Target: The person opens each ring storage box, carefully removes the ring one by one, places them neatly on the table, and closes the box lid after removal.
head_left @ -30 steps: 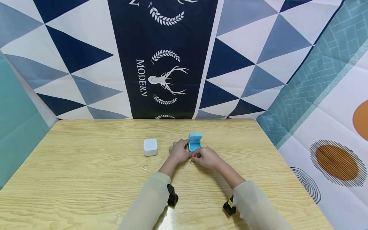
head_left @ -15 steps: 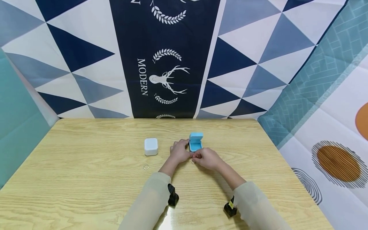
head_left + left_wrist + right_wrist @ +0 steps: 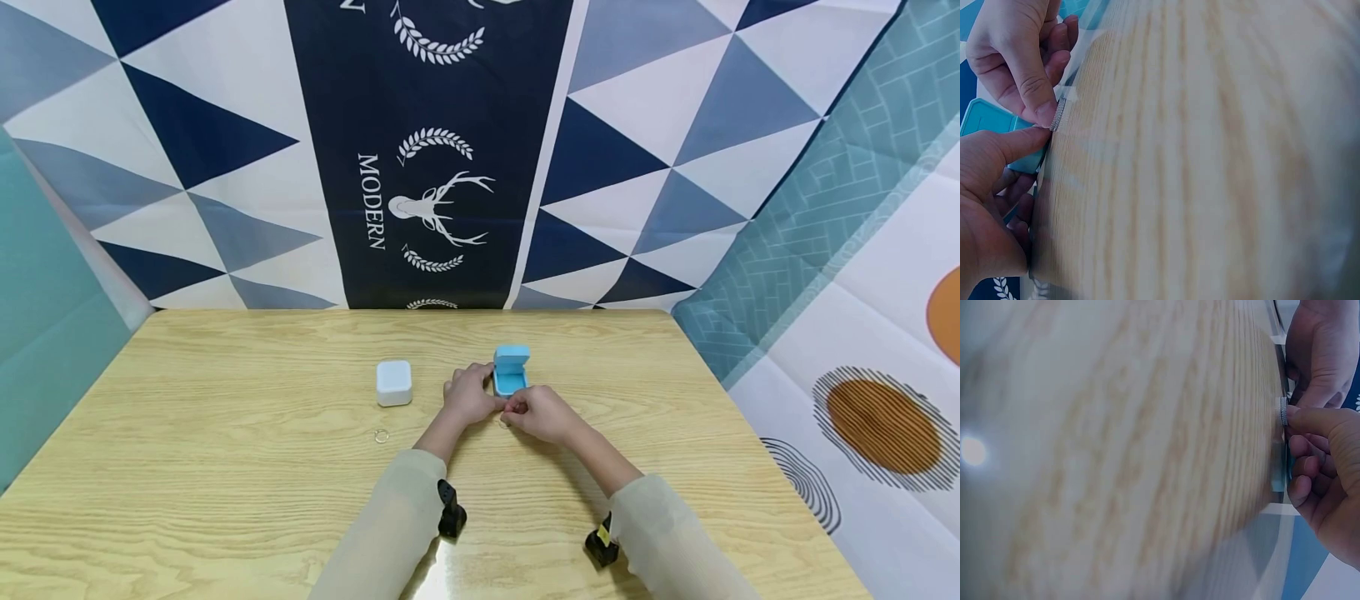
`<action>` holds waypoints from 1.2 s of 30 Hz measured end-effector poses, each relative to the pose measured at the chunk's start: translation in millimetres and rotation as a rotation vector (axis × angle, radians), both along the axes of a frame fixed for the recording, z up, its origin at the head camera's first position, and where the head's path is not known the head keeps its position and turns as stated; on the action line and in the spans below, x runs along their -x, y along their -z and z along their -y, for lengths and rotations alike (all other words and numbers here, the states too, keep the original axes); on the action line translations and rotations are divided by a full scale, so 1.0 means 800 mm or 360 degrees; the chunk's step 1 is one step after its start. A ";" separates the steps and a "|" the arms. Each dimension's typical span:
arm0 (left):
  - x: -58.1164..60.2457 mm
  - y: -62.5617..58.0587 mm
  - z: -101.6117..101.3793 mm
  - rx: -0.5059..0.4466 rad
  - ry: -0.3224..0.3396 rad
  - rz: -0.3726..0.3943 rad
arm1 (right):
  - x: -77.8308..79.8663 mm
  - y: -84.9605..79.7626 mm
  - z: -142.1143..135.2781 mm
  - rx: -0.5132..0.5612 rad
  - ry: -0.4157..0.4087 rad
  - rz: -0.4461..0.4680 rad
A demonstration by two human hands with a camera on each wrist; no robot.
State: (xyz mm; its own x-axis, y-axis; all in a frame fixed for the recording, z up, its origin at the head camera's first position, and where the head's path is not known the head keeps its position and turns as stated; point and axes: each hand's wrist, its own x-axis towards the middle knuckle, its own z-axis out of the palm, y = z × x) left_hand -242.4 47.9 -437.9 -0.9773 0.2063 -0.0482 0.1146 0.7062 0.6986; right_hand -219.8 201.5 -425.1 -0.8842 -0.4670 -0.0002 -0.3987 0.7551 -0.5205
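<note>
A light-blue ring box (image 3: 511, 383) stands on the table with its lid (image 3: 512, 356) raised. My left hand (image 3: 468, 394) holds it from the left side, thumb along the front and fingers by the left wall. In the left wrist view, part of the blue ring box (image 3: 990, 117) shows behind both hands. My right hand (image 3: 546, 412) is just in front of the box and pinches a ring between thumb and forefinger. Its textured silvery band (image 3: 1058, 114) stands upright close to the left thumb's tip. In the right wrist view the ring (image 3: 1284, 412) sits at the right thumb's tip.
To the left stands a white rounded box (image 3: 393, 383). A second ring (image 3: 382, 436) lies flat on the wooden table (image 3: 225, 467) nearer to me. A patterned cloth (image 3: 427, 167) hangs behind the table's far edge.
Both hands stay nearly still at the blue box. The whole scene has shifted very slightly to the right in the head view since a second ago.
</note>
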 end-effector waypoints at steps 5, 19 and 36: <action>0.000 0.001 0.000 -0.0003 -0.0004 0.0006 | 0.001 0.002 -0.001 0.0006 0.0005 0.0001; 0.001 0.001 0.001 -0.0007 0.0003 -0.0001 | 0.001 0.002 0.001 -0.0004 0.0012 0.0004; 0.000 -0.001 0.003 -0.0018 0.0007 0.0000 | -0.001 -0.005 -0.001 -0.0088 0.0012 -0.0015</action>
